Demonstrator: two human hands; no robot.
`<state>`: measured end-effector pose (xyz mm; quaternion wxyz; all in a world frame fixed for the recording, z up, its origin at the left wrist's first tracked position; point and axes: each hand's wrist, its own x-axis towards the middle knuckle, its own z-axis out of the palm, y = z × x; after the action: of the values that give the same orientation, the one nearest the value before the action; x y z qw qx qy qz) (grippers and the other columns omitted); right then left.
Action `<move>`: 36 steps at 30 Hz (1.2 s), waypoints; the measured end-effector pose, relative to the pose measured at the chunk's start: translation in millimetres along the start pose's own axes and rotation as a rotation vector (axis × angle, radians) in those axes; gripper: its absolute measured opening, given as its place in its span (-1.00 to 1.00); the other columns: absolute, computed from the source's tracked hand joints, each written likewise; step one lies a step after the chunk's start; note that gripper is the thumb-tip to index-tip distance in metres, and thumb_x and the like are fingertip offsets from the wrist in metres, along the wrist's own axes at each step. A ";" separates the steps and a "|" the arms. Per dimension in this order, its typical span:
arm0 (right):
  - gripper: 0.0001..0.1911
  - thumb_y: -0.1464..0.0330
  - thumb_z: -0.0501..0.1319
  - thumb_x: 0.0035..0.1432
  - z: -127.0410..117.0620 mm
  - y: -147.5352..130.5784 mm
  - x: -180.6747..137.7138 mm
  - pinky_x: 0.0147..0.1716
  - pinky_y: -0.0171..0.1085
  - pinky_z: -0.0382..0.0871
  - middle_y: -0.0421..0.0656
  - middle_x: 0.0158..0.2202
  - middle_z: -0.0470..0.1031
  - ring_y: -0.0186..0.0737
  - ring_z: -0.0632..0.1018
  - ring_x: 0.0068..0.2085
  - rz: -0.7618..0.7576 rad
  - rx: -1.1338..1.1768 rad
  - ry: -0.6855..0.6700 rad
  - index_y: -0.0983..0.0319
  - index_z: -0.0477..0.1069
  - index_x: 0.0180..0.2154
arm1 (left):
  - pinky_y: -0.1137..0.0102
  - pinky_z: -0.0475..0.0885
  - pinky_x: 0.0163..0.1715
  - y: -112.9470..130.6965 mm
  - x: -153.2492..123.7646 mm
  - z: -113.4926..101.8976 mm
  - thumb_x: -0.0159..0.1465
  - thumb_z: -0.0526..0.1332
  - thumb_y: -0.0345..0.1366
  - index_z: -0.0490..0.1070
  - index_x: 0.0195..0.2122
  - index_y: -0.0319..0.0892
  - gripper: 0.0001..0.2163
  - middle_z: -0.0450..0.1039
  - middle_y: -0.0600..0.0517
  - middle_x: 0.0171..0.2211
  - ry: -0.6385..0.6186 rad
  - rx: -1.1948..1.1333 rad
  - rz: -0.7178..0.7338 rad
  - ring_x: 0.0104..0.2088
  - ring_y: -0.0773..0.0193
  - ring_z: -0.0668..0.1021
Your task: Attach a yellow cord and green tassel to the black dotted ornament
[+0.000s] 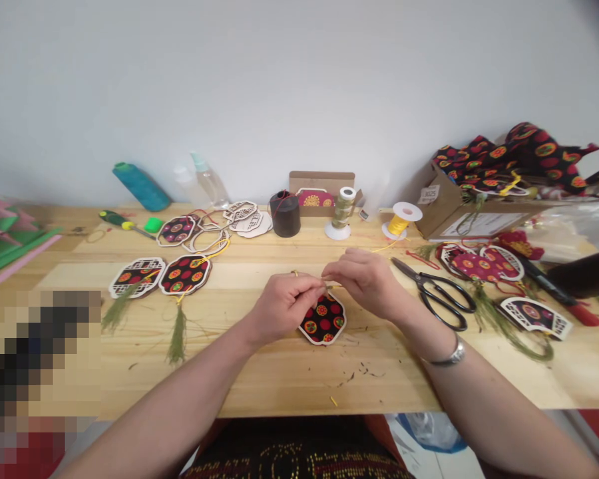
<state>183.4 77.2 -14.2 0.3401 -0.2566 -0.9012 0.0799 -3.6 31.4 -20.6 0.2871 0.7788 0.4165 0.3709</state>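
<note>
A lobed ornament [324, 327] with a pale rim and black, red-dotted patterned fabric lies in front of me, its upper part covered by my fingers. My left hand [290, 303] is closed in a pinch at its top edge. Just to the right, my right hand [363, 281] is also pinched, with the fingertips close to the left ones. A thin bit of yellow cord shows between them; the fingers hide most of it. From the spool of yellow cord [398, 225], a strand runs toward my right hand. Black-handled scissors [442, 296] lie beside my right wrist.
Two tasselled ornaments [186, 274] lie at left, near wooden frames [244, 223] and a screwdriver [124, 224]. Behind stand a black thread spool [285, 214] and a camouflage-coloured spool [346, 209]. A cardboard box [432, 206] of patterned fabric and more ornaments [534, 316] occupy the right.
</note>
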 end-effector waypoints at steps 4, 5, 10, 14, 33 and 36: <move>-0.84 0.47 0.15 0.18 7.9 1.4 1.7 -0.41 -0.39 0.29 -0.17 -0.47 0.50 -0.39 0.46 -0.43 0.233 0.313 0.005 0.30 0.49 -0.40 | 0.48 0.38 -0.47 -1.6 -2.3 -0.8 0.26 0.11 -0.38 0.50 -0.36 -0.17 -0.84 0.47 0.08 -0.55 0.096 -0.015 -0.009 -0.52 0.38 0.47; -0.84 0.47 0.15 0.17 9.4 0.0 2.2 -0.42 -0.40 0.29 -0.17 -0.48 0.50 -0.39 0.45 -0.44 0.276 0.357 -0.005 0.32 0.49 -0.41 | 0.48 0.38 -0.47 -2.0 -2.5 -0.9 0.25 0.11 -0.38 0.49 -0.36 -0.17 -0.84 0.47 0.08 -0.55 0.132 -0.006 -0.018 -0.52 0.38 0.48; -0.73 0.34 0.14 0.19 13.3 -9.1 2.9 -0.55 -0.42 0.18 -0.23 -0.59 0.37 -0.43 0.32 -0.54 0.415 0.528 -0.036 0.34 0.47 -0.46 | 0.51 0.37 -0.48 -2.8 -1.2 -1.3 0.23 0.12 -0.39 0.47 -0.42 -0.19 -0.85 0.43 0.11 -0.59 0.296 0.047 -0.085 -0.55 0.40 0.46; -0.74 0.37 0.10 0.20 13.0 -13.5 2.3 -0.54 -0.43 0.13 -0.26 -0.59 0.30 -0.45 0.25 -0.54 0.397 0.484 -0.072 0.32 0.44 -0.47 | 0.49 0.39 -0.45 -3.9 -0.5 -0.7 0.22 0.12 -0.38 0.46 -0.44 -0.19 -0.85 0.45 0.10 -0.59 0.328 0.070 -0.134 -0.52 0.37 0.48; -0.77 0.46 -0.03 0.17 13.7 -23.6 -3.4 -0.57 -0.31 -0.08 -0.22 -0.63 0.33 -0.37 0.21 -0.59 0.068 -0.278 -0.194 0.28 0.38 -0.38 | 0.45 0.33 -0.49 -4.2 -0.4 2.6 0.24 0.10 -0.36 0.44 -0.47 -0.19 -0.82 0.41 0.09 -0.62 0.331 0.205 -0.101 -0.57 0.35 0.44; -0.80 0.48 -0.01 0.12 13.5 -24.3 -3.8 -0.58 -0.30 -0.10 -0.23 -0.64 0.31 -0.37 0.20 -0.60 0.024 -0.302 -0.192 0.28 0.38 -0.36 | 0.45 0.33 -0.50 -4.0 -0.7 3.1 0.23 0.11 -0.37 0.45 -0.47 -0.20 -0.82 0.43 0.08 -0.61 0.345 0.229 -0.088 -0.58 0.35 0.44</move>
<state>167.1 54.8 -18.8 0.2091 -0.3068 -0.9281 -0.0283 -3.1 32.3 -25.5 0.1369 0.7123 0.5327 0.4360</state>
